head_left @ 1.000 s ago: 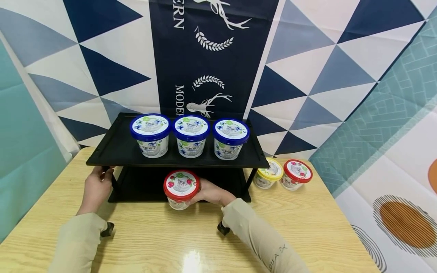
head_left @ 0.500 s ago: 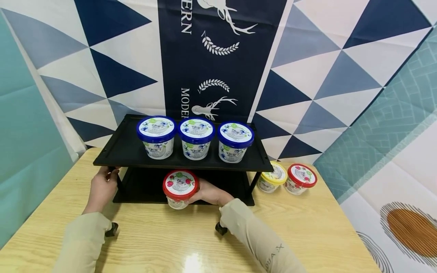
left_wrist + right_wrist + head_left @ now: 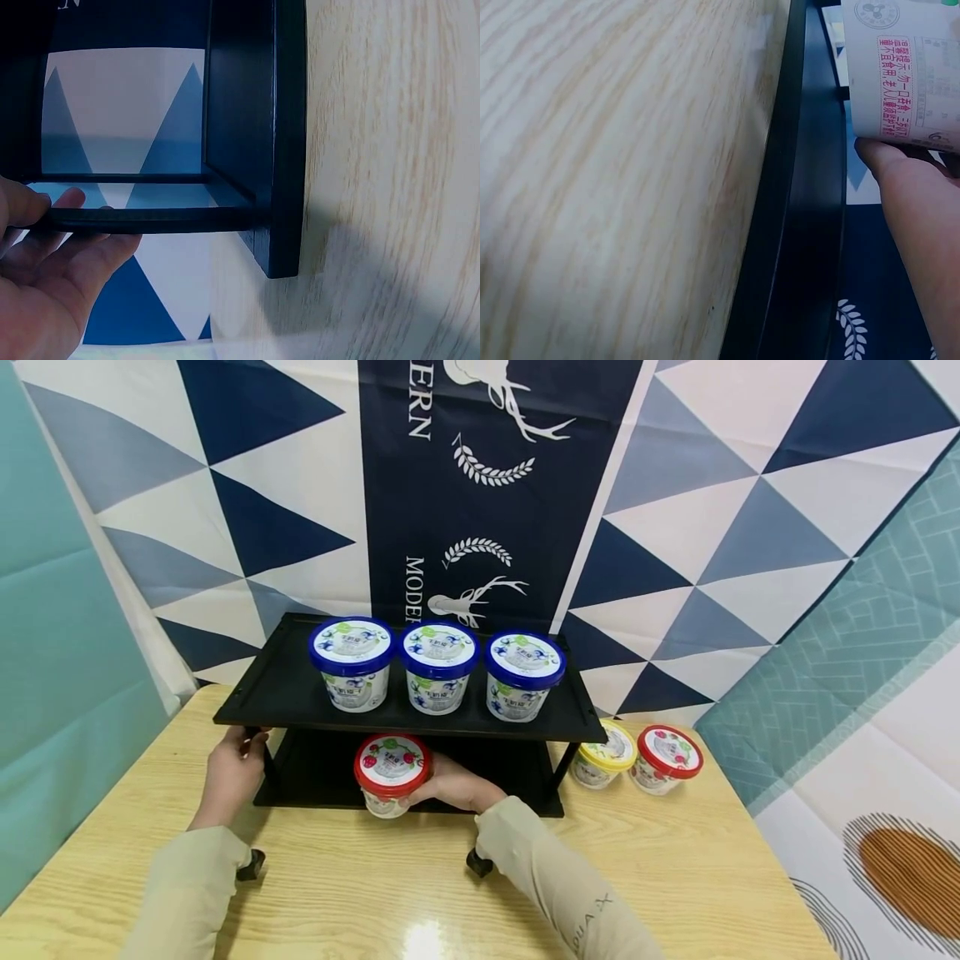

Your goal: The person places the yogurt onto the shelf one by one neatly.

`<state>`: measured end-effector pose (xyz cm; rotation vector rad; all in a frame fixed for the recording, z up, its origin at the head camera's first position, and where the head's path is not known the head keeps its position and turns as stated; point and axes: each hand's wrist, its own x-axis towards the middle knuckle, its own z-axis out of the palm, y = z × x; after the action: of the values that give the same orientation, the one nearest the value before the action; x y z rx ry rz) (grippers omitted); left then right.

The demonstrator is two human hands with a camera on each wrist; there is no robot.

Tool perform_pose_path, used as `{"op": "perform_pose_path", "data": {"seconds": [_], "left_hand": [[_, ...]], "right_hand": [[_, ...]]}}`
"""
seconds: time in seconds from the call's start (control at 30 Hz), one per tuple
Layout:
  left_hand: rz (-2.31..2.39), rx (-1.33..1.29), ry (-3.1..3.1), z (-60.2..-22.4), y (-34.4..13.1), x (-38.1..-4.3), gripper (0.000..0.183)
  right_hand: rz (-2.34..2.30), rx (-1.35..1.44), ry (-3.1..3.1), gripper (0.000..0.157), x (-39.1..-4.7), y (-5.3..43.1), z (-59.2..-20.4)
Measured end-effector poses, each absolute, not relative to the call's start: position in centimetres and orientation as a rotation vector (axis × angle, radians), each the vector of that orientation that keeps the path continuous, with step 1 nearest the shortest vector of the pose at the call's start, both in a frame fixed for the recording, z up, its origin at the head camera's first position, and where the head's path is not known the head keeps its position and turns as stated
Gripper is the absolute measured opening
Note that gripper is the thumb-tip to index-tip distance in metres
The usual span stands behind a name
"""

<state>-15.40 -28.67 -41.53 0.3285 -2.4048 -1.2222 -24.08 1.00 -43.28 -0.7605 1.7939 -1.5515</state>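
Observation:
My left hand (image 3: 232,777) grips a front post of the black two-tier rack (image 3: 408,721) at its left end. In the left wrist view, thumb and fingers lie on both sides of that post (image 3: 165,220). My right hand (image 3: 453,783) holds a small tub with a red lid (image 3: 392,766) by its right side, at the front of the lower shelf (image 3: 315,777). The tub is tilted, its lid facing the head camera. In the right wrist view, the tub's printed wall (image 3: 900,82) shows above the thumb; the other fingers are mostly hidden.
Three tubs with blue lids, including the middle one (image 3: 438,667), stand in a row on the upper shelf. A yellow-lidded tub (image 3: 603,756) and another red-lidded tub (image 3: 667,760) stand on the wooden table (image 3: 360,893) right of the rack. A patterned cloth (image 3: 300,485) hangs behind.
The right hand and red-lidded tub have shifted slightly left along the lower shelf. The left hand keeps its grip on the post. The head view has shifted, moving the scene rightward and slightly down.

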Motion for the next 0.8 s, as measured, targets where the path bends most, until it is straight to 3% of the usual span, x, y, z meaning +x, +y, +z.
{"op": "perform_pose_path", "data": {"seconds": [0.8], "left_hand": [[-1.218,0.329,-2.400,-41.7,-28.7,-15.5,0.029]], "right_hand": [[-1.607,-0.726,1.752,0.080,-24.6,-0.9,-44.8]]}}
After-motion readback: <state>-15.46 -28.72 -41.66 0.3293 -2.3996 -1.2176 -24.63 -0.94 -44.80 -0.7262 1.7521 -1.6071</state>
